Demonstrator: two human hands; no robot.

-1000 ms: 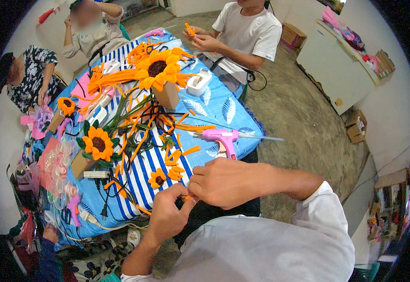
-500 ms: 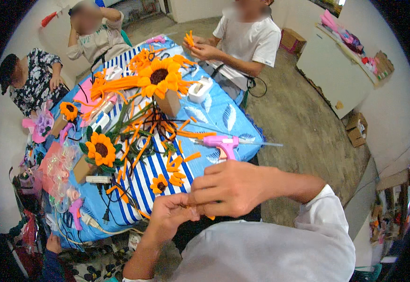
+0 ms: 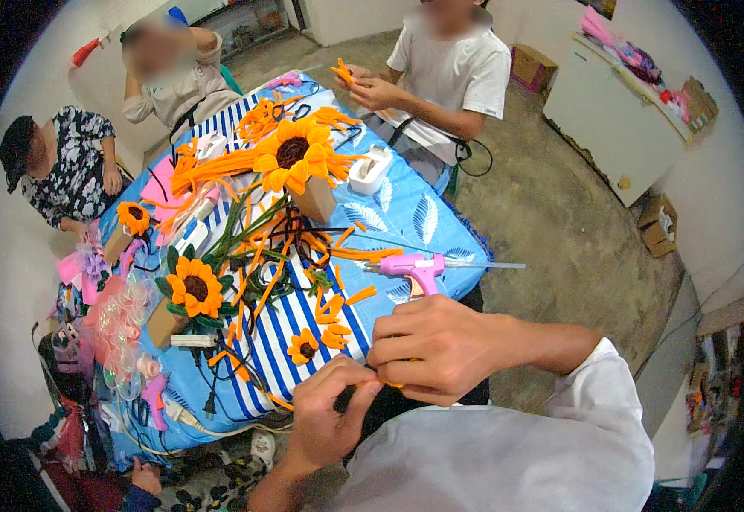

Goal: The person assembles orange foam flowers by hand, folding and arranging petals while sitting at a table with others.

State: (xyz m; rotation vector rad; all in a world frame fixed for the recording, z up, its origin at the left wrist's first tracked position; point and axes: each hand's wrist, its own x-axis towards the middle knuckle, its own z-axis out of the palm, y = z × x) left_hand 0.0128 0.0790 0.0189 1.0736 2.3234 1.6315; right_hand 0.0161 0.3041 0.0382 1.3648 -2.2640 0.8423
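Close to my body, at the table's near edge, both of my hands are closed around a small orange piece (image 3: pixel 395 385), probably fuzzy pipe cleaner and mostly hidden by my fingers. My left hand (image 3: pixel 329 405) pinches with thumb and forefinger at its left side. My right hand (image 3: pixel 440 350) curls over it, knuckles up, the fingertips out of sight. Just beyond my right hand lies a pink-purple glue gun (image 3: pixel 417 267) with a clear glue stick out of its back. A small orange sunflower head (image 3: pixel 303 346) and loose orange petals (image 3: pixel 334 335) lie past my left hand.
The blue table (image 3: pixel 466 247) carries a large sunflower (image 3: pixel 293 154), a medium sunflower (image 3: pixel 197 288), green and black stems, orange strips, a white tape dispenser (image 3: pixel 370 171) and another glue gun (image 3: pixel 154 401) beside cords. Three people sit around it; one in a white shirt (image 3: pixel 449 77) holds orange strips.
The view has shifted slightly, moving the table and hands in the picture. My left fingertips now show in a clearer pinch beside my right hand. The person opposite still holds orange strips.
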